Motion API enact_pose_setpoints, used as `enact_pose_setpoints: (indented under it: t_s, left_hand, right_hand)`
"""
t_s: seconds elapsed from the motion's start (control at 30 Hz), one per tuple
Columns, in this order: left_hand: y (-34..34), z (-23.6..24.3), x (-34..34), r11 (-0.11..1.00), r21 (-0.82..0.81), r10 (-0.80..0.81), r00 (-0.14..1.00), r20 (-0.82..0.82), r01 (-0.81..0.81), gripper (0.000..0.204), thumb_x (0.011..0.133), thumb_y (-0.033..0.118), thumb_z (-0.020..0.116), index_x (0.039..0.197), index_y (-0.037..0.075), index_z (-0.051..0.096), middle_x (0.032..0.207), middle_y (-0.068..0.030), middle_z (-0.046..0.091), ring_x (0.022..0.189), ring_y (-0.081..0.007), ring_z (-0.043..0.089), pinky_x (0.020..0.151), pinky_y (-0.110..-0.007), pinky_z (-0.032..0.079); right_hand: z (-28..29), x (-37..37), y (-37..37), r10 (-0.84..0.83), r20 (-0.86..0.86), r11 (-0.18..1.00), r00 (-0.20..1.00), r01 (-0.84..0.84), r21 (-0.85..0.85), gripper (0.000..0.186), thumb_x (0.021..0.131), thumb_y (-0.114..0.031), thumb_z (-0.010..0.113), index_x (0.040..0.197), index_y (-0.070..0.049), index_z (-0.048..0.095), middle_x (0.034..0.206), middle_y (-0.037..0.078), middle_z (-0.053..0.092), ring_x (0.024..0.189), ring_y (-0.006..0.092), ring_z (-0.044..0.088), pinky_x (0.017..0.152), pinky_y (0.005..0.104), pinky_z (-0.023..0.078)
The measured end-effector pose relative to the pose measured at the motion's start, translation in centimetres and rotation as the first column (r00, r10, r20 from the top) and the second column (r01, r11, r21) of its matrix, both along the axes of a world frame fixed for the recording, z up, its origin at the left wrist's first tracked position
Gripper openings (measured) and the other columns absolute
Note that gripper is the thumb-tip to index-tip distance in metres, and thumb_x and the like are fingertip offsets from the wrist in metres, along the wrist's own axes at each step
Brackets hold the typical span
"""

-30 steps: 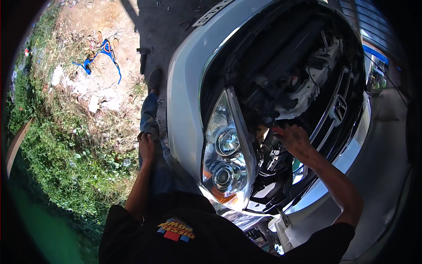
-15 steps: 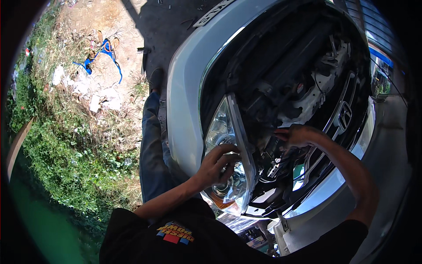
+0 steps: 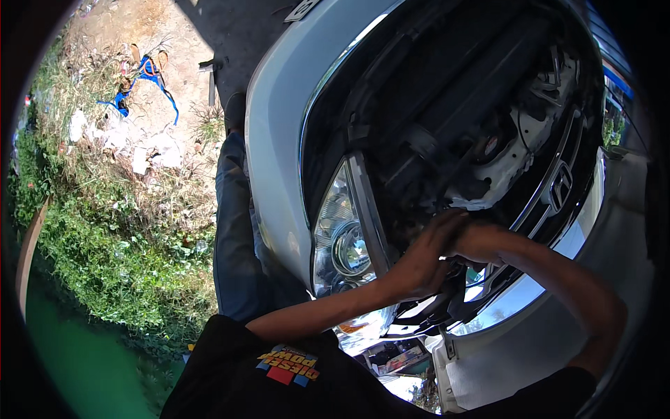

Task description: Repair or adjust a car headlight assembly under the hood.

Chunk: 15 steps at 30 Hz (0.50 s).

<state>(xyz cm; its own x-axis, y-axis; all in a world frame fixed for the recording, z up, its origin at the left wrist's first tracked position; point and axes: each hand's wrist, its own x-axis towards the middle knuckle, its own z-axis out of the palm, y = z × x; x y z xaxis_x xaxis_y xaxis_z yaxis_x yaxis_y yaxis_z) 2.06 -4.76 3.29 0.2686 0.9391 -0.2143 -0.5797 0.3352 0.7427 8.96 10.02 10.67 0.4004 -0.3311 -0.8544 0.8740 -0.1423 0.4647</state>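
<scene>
My left hand point(image 3: 427, 257) and my right hand point(image 3: 480, 241) meet over the front edge of an open engine bay point(image 3: 447, 91), just inside the car's headlight point(image 3: 349, 244). The left hand's fingers are together and overlap the front of the right hand. My right hand is curled, its fingertips hidden behind the left. What lies between the hands cannot be made out; the red-handled tool seen earlier does not show. The headlight has a clear lens with an amber corner and sits at the fender's point(image 3: 276, 140) front end.
The chrome-trimmed grille point(image 3: 560, 183) runs along the right, with a pale detached-looking panel point(image 3: 530, 363) below it. A jeans-clad leg point(image 3: 234, 230) stands beside the fender. Grass point(image 3: 125, 258), litter and a blue strap point(image 3: 150, 70) lie on the ground at left.
My left hand has left the headlight and moved right to meet the right hand. The red tool handle in my right hand is now out of sight. The view has shifted slightly.
</scene>
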Motion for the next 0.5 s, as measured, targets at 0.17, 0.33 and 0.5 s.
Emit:
enact_pose_setpoints:
  t_s: [0.17,0.33,0.5]
  left_hand:
    - [1.3,1.3,1.3,0.995,0.09,-0.018,0.947,-0.322,0.049,0.086,0.071,-0.004,0.06,0.148,-0.002,0.022,0.137,-0.0273,0.04,0.13,-0.043,0.039,0.109,-0.049,0.034]
    - [1.8,1.1,2.6,0.992,0.072,-0.072,0.93,-0.36,0.105,0.085,0.073,0.002,0.066,0.148,-0.002,0.025,0.125,-0.0253,0.049,0.117,-0.0388,0.049,0.102,-0.046,0.04]
    - [1.5,0.9,4.7,0.98,0.125,-0.079,0.882,-0.464,0.153,0.081,0.071,0.004,0.069,0.142,-0.005,0.033,0.118,-0.0214,0.053,0.108,-0.0357,0.052,0.097,-0.042,0.043]
  right_hand:
    - [-0.5,2.8,2.4,-0.373,0.173,0.914,0.912,0.393,-0.1,0.017,0.093,-0.015,0.054,0.08,-0.004,0.054,0.063,-0.001,0.045,0.049,0.0065,0.039,0.04,0.0223,0.029]
    - [-0.8,6.3,0.6,-0.685,0.296,0.694,0.665,0.72,-0.011,0.017,0.096,-0.016,0.05,0.081,-0.009,0.049,0.06,-0.006,0.037,0.047,0.0023,0.03,0.041,0.0188,0.022]
    - [-0.2,8.6,-0.2,-0.71,0.28,0.672,0.646,0.741,-0.003,0.022,0.097,-0.027,0.053,0.083,-0.009,0.052,0.059,-0.004,0.041,0.047,0.0051,0.037,0.04,0.0195,0.027]
